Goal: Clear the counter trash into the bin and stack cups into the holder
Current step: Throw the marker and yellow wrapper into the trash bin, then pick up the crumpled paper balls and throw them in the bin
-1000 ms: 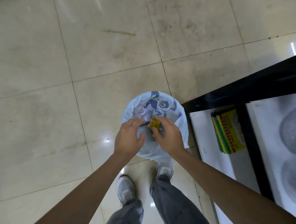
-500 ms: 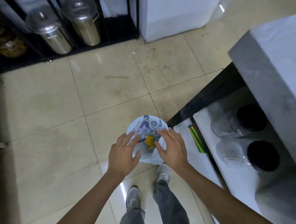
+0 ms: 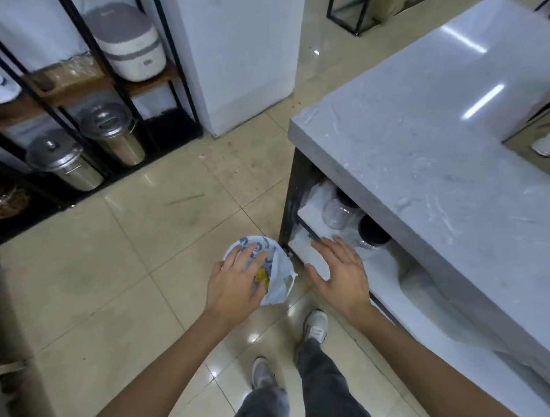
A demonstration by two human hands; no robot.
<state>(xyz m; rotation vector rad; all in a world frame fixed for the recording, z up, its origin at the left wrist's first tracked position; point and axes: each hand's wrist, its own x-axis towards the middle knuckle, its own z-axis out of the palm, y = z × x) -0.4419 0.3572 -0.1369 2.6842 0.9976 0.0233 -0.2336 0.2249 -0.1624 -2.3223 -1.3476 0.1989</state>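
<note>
A small bin lined with a white and blue printed bag (image 3: 282, 283) stands on the floor beside the counter's corner. A yellow wrapper (image 3: 262, 276) lies inside it. My left hand (image 3: 234, 282) hovers over the bin's mouth with fingers spread and holds nothing. My right hand (image 3: 342, 273) is off to the right of the bin, open and empty, in front of the counter's lower shelf. The grey stone counter (image 3: 429, 142) fills the right side. No cups or holder show clearly.
Glass jars with black lids (image 3: 369, 232) lie on the shelf under the counter. A black metal rack (image 3: 70, 101) at the back left holds steel canisters and a rice cooker. A white pillar (image 3: 243, 50) stands behind. My feet are below the bin.
Both hands let go of the yellow wrapper, which now lies in the bin. My right hand moved right, away from the bin. The view lifted towards the counter and rack.
</note>
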